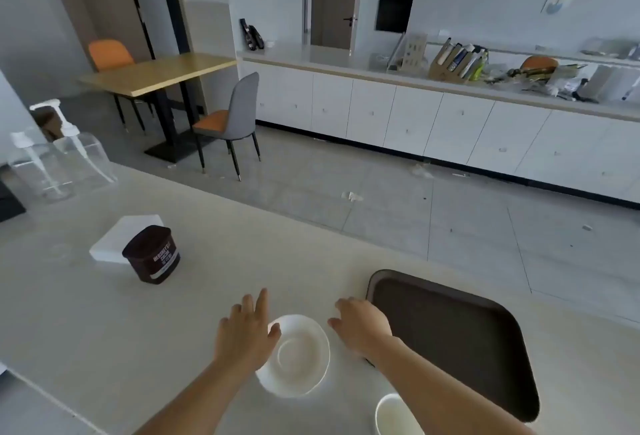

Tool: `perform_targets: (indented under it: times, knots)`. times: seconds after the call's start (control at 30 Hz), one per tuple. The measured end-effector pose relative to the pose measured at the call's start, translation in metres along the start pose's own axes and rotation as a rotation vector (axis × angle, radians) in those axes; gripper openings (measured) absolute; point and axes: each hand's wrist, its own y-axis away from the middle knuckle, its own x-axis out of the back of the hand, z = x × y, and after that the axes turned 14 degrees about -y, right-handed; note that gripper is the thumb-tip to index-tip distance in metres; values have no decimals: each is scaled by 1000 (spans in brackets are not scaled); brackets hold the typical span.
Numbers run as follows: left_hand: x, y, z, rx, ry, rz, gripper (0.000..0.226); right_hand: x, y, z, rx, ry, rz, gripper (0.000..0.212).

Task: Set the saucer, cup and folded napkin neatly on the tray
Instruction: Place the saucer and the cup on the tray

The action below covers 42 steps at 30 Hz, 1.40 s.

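- A round white ceramic saucer [294, 355] with a shallow ring in its middle lies flat on the pale, smooth table [104, 330], close to the near edge.
- The left hand [247, 329] is spread palm-down at the saucer's left rim, fingers extended and apart; its thumb overlaps the rim, but nothing is gripped.
- The right hand [362, 325] hovers loosely curled, palm-down, just right of the saucer, between it and the tray; it grips nothing, and whether its fingertips touch the table cannot be told.
- A dark brown rectangular plastic tray [450, 337] with rounded corners and a raised lip rests on the table to the right, its left edge partly covered by the right hand and forearm.
- A plain white cup [393, 415] stands upright at the bottom edge of the view, beside the right forearm and just left of the tray's near corner; only part of it shows.
- A white folded napkin [121, 237] lies flat at the far left of the table, well apart from the tray.
- A dark brown cylindrical tub with a printed label [152, 254] stands against the napkin's near right side.
- Clear plastic pump bottles [65, 154] stand at the table's far left corner.
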Motion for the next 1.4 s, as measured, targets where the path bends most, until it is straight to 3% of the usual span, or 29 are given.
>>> perform_targets:
  times: [0.27, 0.5, 0.63, 0.77, 0.97, 1.2, 1.4]
  knots:
    - [-34, 8, 3, 126, 244, -266, 35, -41, -5, 5, -167, -68, -139, 30]
    - [-49, 4, 11, 214, 419, -254, 22, -54, -13, 6, -290, -248, -200, 13]
    - [-46, 1, 12, 269, 539, -239, 23, -52, -18, 9, -321, -309, -223, 16]
    - [-32, -4, 21, 236, 601, -171, 10, -36, -17, 15, -306, -351, -167, 18]
    - [-6, -15, 52, 146, 688, -26, 22, 6, -6, 44, -290, -453, -17, 14]
    - [20, -31, 116, -18, 766, 2, 10, 36, 14, 107, -395, -517, 120, 11]
    - [30, -42, 165, -65, 740, -29, 36, 41, 17, 155, -492, -545, 186, 13]
